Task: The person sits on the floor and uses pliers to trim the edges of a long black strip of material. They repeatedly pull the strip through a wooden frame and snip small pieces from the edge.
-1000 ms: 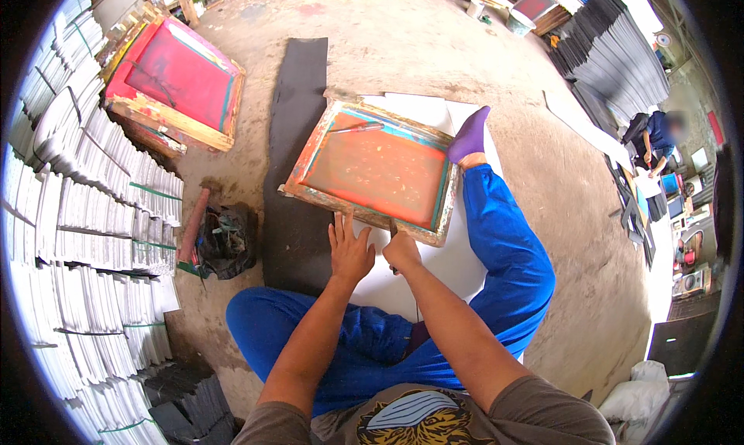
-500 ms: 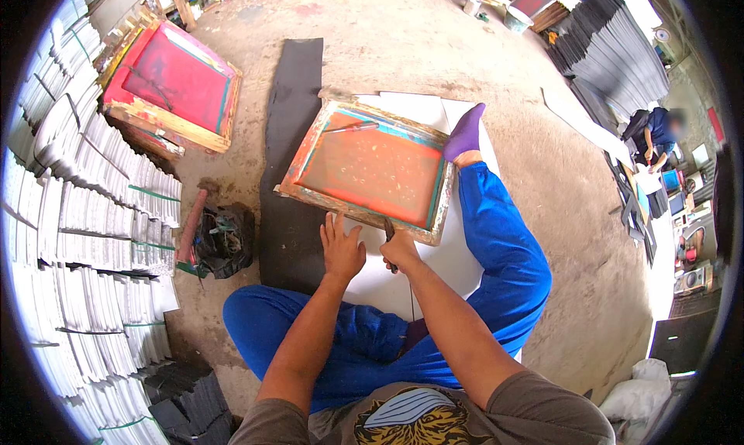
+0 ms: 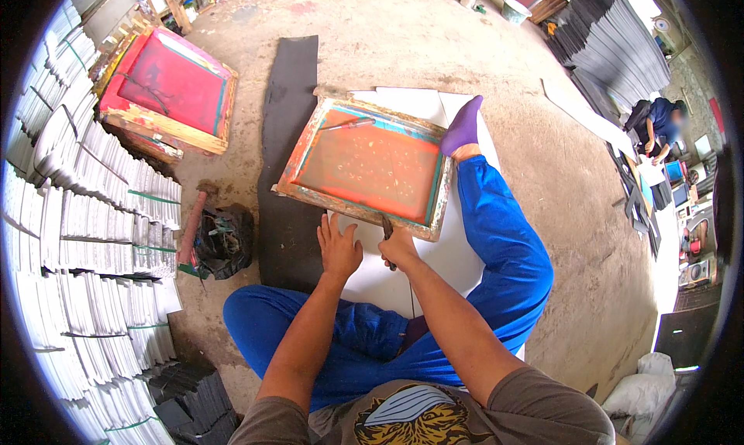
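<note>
In front of me lies a wooden screen-printing frame with orange-stained mesh and blue-green inner edges. My right hand is closed around a slim dark hand tool, its exact kind unclear. The tool's far end reaches the frame's near rail. My left hand is open, fingers spread, just short of the same rail and over white sheets. Near the far left inside corner of the frame rests a thin tool with a reddish handle. My purple-socked foot is against the frame's right end.
A black strip runs along the frame's left. Farther left are a red-meshed frame, a black bag and stacked white sheets. Black sheets stand at far right, near a seated co-worker.
The view has shifted slightly. My hands keep nearly the same pose beside the frame, and the right one still holds the dark tool. The co-worker's arms have moved a little.
</note>
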Available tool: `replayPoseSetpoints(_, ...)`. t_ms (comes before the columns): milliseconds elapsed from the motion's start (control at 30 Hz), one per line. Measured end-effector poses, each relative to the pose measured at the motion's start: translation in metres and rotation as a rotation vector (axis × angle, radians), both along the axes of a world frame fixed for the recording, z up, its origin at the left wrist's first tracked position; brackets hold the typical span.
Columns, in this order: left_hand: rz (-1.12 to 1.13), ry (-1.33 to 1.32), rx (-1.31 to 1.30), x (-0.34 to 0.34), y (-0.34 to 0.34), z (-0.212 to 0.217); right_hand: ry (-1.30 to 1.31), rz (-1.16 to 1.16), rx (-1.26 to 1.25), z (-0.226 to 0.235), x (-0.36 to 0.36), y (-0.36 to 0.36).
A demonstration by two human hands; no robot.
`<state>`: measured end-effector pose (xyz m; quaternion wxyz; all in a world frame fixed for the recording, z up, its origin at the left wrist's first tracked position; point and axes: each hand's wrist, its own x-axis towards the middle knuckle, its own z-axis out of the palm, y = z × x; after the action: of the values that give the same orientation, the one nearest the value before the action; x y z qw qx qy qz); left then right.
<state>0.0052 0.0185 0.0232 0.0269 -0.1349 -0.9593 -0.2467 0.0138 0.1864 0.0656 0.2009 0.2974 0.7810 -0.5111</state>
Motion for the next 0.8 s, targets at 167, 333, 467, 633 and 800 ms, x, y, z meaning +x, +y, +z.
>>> replayPoseSetpoints(167, 0.013, -0.007, 0.021, -0.001, 0.001, 0.000, 0.001, -0.013, 0.001, 0.008, 0.000, 0.000)
replayPoseSetpoints(333, 0.012, -0.008, 0.016, -0.003, -0.001, 0.000, 0.001, 0.018, 0.006, -0.001, 0.000, 0.004)
replayPoseSetpoints(467, 0.027, -0.002, 0.031, -0.002, -0.003, -0.002, -0.066, 0.089, 0.044, 0.006, -0.002, 0.009)
replayPoseSetpoints(633, 0.043, 0.006, 0.054, -0.005, -0.003, -0.001, -0.043, 0.302, 0.210, 0.018, -0.011, 0.017)
replayPoseSetpoints(800, 0.034, -0.072, 0.051, -0.006, -0.001, 0.004, 0.032, 0.361, 0.334, 0.005, -0.018, 0.019)
